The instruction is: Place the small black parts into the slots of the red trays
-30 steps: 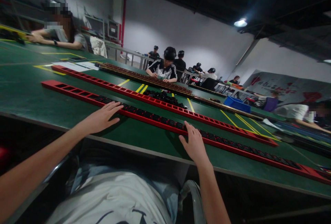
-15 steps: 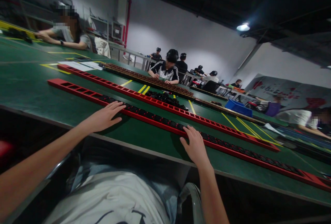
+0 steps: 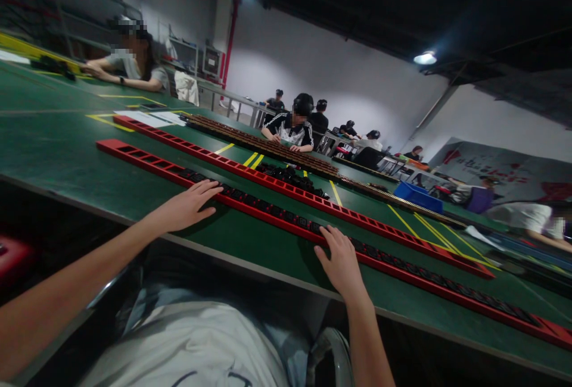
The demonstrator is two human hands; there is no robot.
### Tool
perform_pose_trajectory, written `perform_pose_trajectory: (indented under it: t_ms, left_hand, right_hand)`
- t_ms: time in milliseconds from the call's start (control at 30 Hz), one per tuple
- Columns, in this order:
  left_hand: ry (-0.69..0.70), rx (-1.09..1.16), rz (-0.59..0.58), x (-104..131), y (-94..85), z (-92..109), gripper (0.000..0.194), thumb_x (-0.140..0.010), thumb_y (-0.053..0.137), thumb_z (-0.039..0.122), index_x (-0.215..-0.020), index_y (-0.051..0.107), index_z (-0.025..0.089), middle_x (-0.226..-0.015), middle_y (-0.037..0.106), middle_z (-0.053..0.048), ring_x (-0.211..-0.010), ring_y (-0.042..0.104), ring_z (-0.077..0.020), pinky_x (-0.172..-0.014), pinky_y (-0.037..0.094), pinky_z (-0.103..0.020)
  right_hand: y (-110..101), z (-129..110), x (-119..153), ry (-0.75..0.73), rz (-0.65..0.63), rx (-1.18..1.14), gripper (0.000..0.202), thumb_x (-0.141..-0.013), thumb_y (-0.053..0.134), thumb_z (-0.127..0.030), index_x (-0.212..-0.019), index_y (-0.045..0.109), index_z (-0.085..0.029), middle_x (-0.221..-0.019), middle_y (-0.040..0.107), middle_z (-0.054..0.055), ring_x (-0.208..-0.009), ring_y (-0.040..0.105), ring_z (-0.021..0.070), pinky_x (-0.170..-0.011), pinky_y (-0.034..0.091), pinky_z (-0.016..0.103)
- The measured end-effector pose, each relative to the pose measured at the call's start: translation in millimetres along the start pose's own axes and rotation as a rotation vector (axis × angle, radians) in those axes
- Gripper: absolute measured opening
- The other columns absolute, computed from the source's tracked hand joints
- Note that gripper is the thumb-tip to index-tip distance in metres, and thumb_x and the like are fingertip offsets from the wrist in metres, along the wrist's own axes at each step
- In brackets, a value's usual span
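Note:
A long red strip (image 3: 286, 225) lies across the green table near its front edge, with small black parts (image 3: 302, 222) in many of its slots; the slots towards its left end are bare. My left hand (image 3: 190, 205) rests its fingertips on this strip left of the middle, thumb apart. Farther right, my right hand (image 3: 342, 256) touches the same strip with its fingers spread. Neither hand holds anything. Behind lies a second red strip (image 3: 205, 158) with open slots. A pile of black parts (image 3: 292, 180) sits just beyond it.
Brown-and-black long strips (image 3: 263, 143) lie farther back on the green table (image 3: 58, 155). White papers (image 3: 149, 119) are at the back left, a blue bin (image 3: 417, 196) at the back right. A person (image 3: 292, 125) sits opposite; others sit left and right.
The whole view has shifted slightly, so the scene appears a little farther right and lower. Both hands remain on the near red strip in nearly the same places.

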State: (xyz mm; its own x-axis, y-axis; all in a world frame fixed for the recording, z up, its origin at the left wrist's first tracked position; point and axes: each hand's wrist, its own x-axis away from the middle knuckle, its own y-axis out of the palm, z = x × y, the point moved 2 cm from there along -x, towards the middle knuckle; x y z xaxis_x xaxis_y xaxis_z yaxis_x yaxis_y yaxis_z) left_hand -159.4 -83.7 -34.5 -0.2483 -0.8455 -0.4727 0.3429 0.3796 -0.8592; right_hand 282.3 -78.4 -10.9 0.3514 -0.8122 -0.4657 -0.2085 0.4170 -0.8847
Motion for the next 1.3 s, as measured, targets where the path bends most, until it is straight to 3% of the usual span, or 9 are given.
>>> perform_pose_trajectory:
  t_ms: [900, 1300]
  left_hand:
    - [-0.015, 0.027, 0.014, -0.2, 1.5, -0.3, 0.067, -0.097, 0.039, 0.059, -0.15, 0.047, 0.019, -0.158, 0.042, -0.011, -0.15, 0.032, -0.0301, -0.123, 0.03, -0.049]
    - [-0.011, 0.006, 0.003, -0.5, -1.9, 2.9, 0.067, -0.097, 0.037, 0.059, -0.149, 0.047, 0.017, -0.158, 0.042, -0.012, -0.149, 0.033, -0.0301, -0.123, 0.03, -0.049]
  right_hand:
    - [1.2, 2.2, 0.1, 0.001, 0.028, -0.03, 0.055, -0.096, 0.049, -0.035, -0.147, 0.048, -0.016, -0.148, 0.054, 0.015, -0.14, 0.046, 0.0302, -0.117, 0.034, 0.054]
    - [0.6, 2.3, 0.0, -0.001, 0.0, -0.021, 0.05, -0.096, 0.053, -0.035, -0.142, 0.055, -0.016, -0.149, 0.053, 0.014, -0.141, 0.045, 0.0315, -0.118, 0.033, 0.054]
